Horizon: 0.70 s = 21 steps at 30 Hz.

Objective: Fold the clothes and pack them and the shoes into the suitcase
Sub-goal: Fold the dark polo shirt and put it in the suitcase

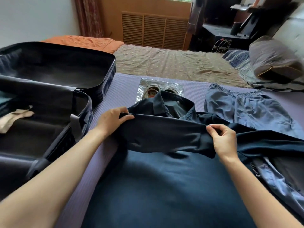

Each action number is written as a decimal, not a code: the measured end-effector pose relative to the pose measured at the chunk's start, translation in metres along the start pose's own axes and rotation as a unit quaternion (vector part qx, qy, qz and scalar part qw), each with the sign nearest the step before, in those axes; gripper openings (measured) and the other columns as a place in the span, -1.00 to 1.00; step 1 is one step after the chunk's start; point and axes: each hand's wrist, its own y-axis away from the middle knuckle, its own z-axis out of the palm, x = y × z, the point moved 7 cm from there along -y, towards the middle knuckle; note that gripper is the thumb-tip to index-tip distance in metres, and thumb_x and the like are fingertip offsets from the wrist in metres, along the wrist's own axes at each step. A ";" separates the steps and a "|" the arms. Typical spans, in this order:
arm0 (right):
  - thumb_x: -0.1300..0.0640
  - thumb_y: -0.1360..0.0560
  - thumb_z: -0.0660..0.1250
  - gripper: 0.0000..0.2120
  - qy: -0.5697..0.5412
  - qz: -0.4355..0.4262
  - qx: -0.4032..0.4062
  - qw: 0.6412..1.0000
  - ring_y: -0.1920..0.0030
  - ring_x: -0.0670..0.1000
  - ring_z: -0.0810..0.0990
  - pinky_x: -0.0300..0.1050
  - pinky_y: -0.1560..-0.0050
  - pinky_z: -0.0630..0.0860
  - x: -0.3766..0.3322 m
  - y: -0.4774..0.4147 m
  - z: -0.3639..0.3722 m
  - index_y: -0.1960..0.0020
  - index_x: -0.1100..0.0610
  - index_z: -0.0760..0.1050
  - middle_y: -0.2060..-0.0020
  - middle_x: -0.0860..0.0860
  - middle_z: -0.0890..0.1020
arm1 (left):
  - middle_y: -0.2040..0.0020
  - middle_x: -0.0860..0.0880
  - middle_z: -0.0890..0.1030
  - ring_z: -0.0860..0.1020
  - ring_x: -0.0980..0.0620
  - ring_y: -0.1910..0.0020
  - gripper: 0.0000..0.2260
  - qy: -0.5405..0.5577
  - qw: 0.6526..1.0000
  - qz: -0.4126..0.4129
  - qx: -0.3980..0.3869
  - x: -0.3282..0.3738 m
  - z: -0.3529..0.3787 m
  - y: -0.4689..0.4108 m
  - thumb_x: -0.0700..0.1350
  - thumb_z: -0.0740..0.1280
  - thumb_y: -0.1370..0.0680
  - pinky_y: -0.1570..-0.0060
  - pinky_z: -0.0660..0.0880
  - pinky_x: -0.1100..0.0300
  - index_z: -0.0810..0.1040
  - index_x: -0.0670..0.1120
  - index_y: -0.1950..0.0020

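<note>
Both hands, left (113,120) and right (223,140), pinch the shirt (164,135) mid-fold; pants (246,109), shoes (153,92) beyond fingers remain unpacked; suitcase (49,66) nearly empty.

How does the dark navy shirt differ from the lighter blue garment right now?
The dark navy shirt is gripped by the left hand and right hand, mid-fold; the lighter blue garment lies untouched, unfolded. The shirt has a collar, the garment a gathered elastic edge. Both are outside the suitcase.

Two bare forearms are seen, with no sleeves reaching into view. The left hand (113,121) and right hand (224,141) are ungloved, and short, unpainted nails are shown.
</note>
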 end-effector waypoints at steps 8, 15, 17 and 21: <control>0.19 -0.52 0.34 -0.91 0.248 -0.047 -0.029 0.967 0.06 0.18 0.57 -0.08 0.11 0.38 0.025 -0.053 0.013 0.05 0.21 0.58 0.13 0.18 0.65 | 0.02 -0.04 0.63 0.57 -0.11 0.00 -0.64 -0.144 0.986 0.080 -0.003 0.023 0.034 -0.059 0.22 0.28 -0.49 0.10 0.40 0.09 0.57 -0.07 0.03; 0.13 -0.49 0.38 -0.68 0.417 -0.139 0.011 0.898 -0.05 0.27 0.54 0.08 0.08 0.48 0.032 -0.044 0.014 -0.20 0.22 0.52 -0.07 0.20 0.54 | -0.22 -0.07 0.49 0.36 -0.10 -0.26 -0.64 -0.095 0.992 0.062 0.059 0.020 0.041 -0.048 0.07 0.36 -0.50 -0.24 0.21 0.03 0.49 -0.07 -0.22; 0.10 -0.46 0.42 -0.59 0.407 -0.182 0.029 0.894 -0.13 0.28 0.49 0.18 -0.10 0.46 0.029 -0.035 0.013 -0.25 0.25 0.49 -0.15 0.23 0.50 | -0.25 -0.10 0.45 0.34 -0.12 -0.28 -0.60 -0.035 0.993 0.007 0.115 0.010 0.027 -0.018 0.04 0.41 -0.47 -0.28 0.21 0.02 0.48 -0.09 -0.23; 0.00 -0.45 0.41 -0.59 0.381 -0.265 -0.014 0.885 -0.18 0.20 0.46 0.06 -0.22 0.34 0.023 -0.006 0.026 -0.21 0.19 0.53 -0.21 0.15 0.51 | -0.23 -0.11 0.39 0.34 -0.11 -0.25 -0.37 0.011 0.990 -0.077 0.119 -0.002 0.015 0.056 0.05 0.57 -0.27 -0.28 0.25 0.07 0.45 -0.12 -0.24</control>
